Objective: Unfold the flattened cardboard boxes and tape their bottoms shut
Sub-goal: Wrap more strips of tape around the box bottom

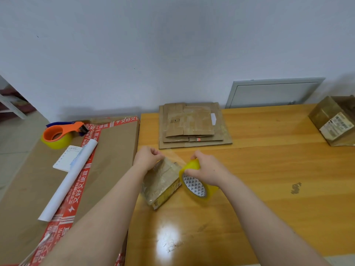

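A small unfolded cardboard box (163, 183) lies on the wooden table (269, 179) in front of me, its upper face shiny with clear tape. My right hand (207, 169) grips a yellow tape roll (194, 186) just right of the box. A strip of clear tape stretches from the roll to my left hand (148, 157), which pinches the strip's end above the box's far corner. A stack of flattened cardboard boxes (194, 125) lies behind, near the wall.
A large flat carton (115, 150) with red printed tape adjoins the table's left side, carrying an orange tape dispenser (59, 135), a white paper roll (71, 179) and a note sheet. A taped box (334, 121) with a label stands at the far right. A grey panel leans on the wall.
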